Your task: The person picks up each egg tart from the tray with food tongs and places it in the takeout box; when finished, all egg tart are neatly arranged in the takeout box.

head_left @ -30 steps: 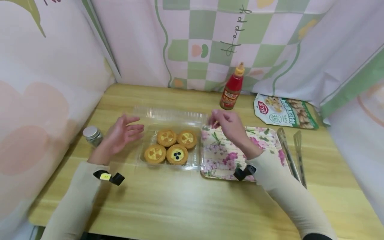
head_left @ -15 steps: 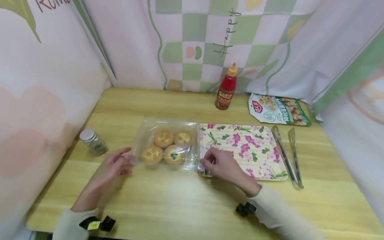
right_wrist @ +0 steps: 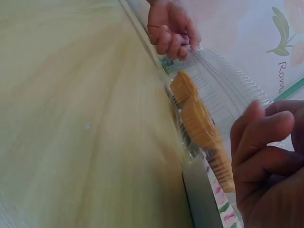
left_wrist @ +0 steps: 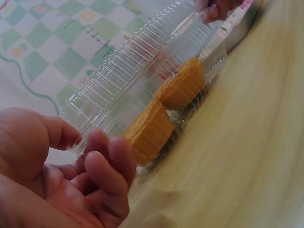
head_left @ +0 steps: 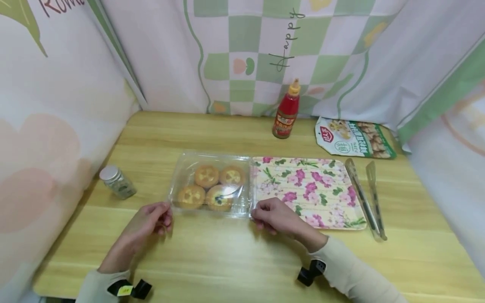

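A clear plastic clamshell box (head_left: 245, 202) holds several round egg tarts (head_left: 206, 176), one topped with dark berries. Its ribbed lid (left_wrist: 118, 76) spans over the tarts, with a gap showing along the front in both wrist views. My left hand (head_left: 147, 221) pinches the lid's front left corner between thumb and fingers. At the front right corner, my right hand (head_left: 278, 221) pinches the lid edge, its other fingers curled. The flowered tray (head_left: 314, 189) lies against the box's right side, partly under my right hand.
A small glass jar with a silver lid (head_left: 118, 182) lies tilted on the left. Metal tongs (head_left: 365, 198) rest right of the tray. At the back are a red sauce bottle (head_left: 286, 115) and a green-and-white food pouch (head_left: 354, 138). Curtains (head_left: 170, 54) enclose the table.
The lid, standing back behind the tarts a second ago, now lies over them. Both hands have come down toward the front corners, and the left fingers have closed on the lid edge.
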### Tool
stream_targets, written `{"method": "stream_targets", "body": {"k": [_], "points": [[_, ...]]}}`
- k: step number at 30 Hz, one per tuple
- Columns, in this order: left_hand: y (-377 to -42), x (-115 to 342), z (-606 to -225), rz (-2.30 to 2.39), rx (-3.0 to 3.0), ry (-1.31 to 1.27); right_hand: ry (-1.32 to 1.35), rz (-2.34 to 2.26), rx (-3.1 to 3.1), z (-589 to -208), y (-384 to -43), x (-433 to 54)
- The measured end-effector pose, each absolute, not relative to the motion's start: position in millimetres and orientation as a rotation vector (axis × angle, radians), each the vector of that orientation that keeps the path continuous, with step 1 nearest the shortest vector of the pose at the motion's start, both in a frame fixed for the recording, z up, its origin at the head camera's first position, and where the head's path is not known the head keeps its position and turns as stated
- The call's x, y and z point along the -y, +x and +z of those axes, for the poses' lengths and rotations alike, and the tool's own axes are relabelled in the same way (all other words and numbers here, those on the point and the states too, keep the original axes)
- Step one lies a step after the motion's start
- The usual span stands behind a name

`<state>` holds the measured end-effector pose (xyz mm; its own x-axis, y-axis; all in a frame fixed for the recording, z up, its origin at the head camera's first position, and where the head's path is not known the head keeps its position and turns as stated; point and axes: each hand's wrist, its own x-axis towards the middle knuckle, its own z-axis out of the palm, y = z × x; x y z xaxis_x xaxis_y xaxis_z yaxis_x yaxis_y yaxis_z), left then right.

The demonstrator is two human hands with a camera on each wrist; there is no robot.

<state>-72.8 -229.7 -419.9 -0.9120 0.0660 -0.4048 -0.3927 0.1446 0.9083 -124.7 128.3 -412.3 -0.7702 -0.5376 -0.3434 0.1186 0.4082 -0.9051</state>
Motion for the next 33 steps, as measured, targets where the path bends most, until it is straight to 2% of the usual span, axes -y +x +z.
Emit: {"method": "stream_targets", "body": {"k": [21,27,33], "points": [[-72.5,218.0,-425.7,1.891,-2.098,-0.394,-0.229,-1.422,-2.043,-419.4,-120.9,-131.4],[-63.8,224.3,-420.9,1.722,-2.252,-0.411,-0.353,-1.237,-2.212,-401.7,-123.6,-152.6],[-48.8,229.6,-382.2,1.393,-2.929,-0.231,-0.635,-1.237,-2.765,-357.0,-132.0,-197.7]]}}
